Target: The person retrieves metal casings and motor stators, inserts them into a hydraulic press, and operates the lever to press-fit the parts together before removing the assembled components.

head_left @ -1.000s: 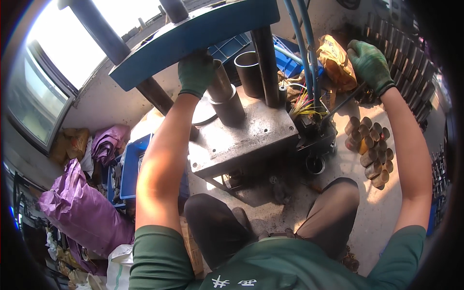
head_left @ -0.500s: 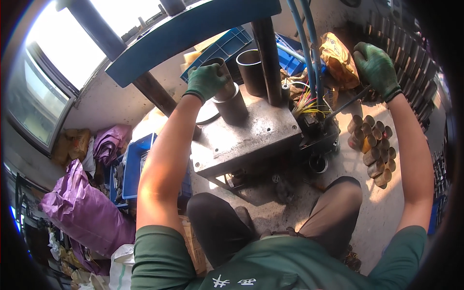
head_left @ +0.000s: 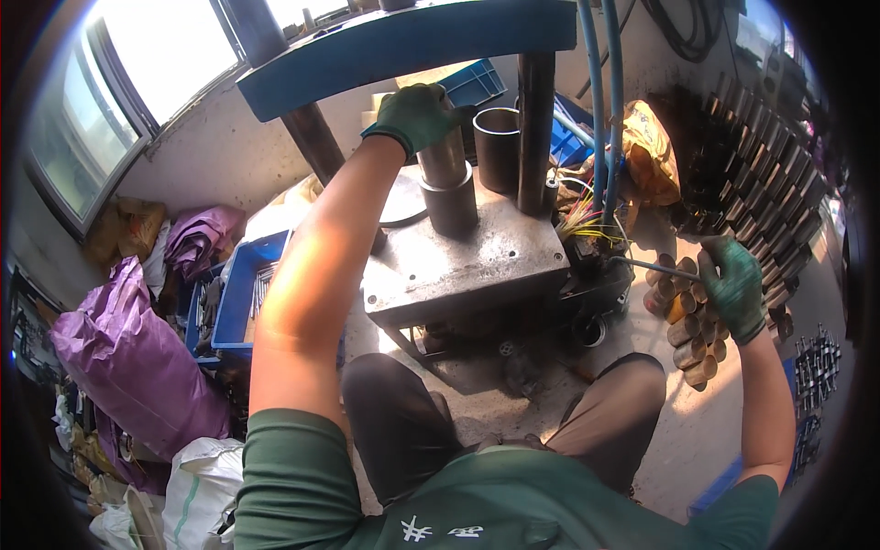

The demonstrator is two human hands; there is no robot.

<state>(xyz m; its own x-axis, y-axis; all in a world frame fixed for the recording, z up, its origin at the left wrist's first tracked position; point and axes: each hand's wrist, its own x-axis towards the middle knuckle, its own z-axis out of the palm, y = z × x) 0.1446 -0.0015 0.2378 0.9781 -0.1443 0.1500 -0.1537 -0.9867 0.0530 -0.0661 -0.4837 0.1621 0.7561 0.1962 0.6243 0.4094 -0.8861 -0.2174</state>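
My gloved left hand is closed around the upper end of a grey metal tube. The tube stands upright in a wider steel collar on the press table; my hand hides its top. At the right, my gloved right hand grips the end of a thin metal lever, which runs left to the unit beside the press table. A blue crossbeam spans above my left hand. Behind the collar stands a wider open dark cylinder.
Several short metal tubes stand on the floor under my right hand. Many stacked tubes line the far right. Loose coloured wires and blue hoses sit beside the press post. Blue bins and purple sacks lie left.
My right hand has come down with the lever, which tilted upward before and now slopes slightly downward. My left hand has shifted over the tube's top, which showed before.
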